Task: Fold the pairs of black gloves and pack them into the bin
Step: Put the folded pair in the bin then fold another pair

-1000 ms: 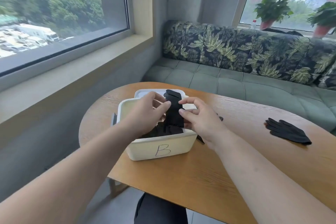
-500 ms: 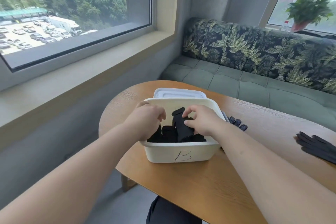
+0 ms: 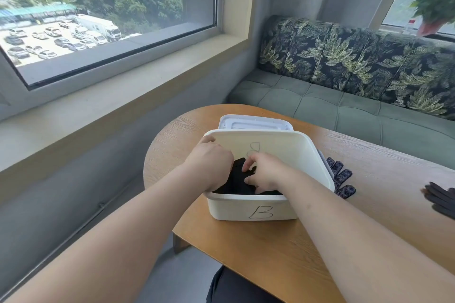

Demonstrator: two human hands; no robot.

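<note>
A white bin (image 3: 251,209) marked "B" stands on the wooden table (image 3: 258,253). Both my hands are down inside it. My left hand (image 3: 209,165) has its fingers curled into the black folded gloves (image 3: 237,179) at the bin's left. My right hand (image 3: 264,172) presses curled fingers onto the same black bundle. A dotted dark glove (image 3: 341,177) lies on the table just right of the bin. More black gloves (image 3: 440,199) lie at the right edge of the view.
The bin's white lid (image 3: 256,124) lies flat behind the bin. A green bench sofa (image 3: 344,106) with leaf-print cushions runs behind the table. A window sill (image 3: 98,110) is at the left. The table's near edge is by my lap.
The folded pair was held above the bin, then lowered in. Now both hands push deeper into the bin and the pair lies low inside. The view has shifted left.
</note>
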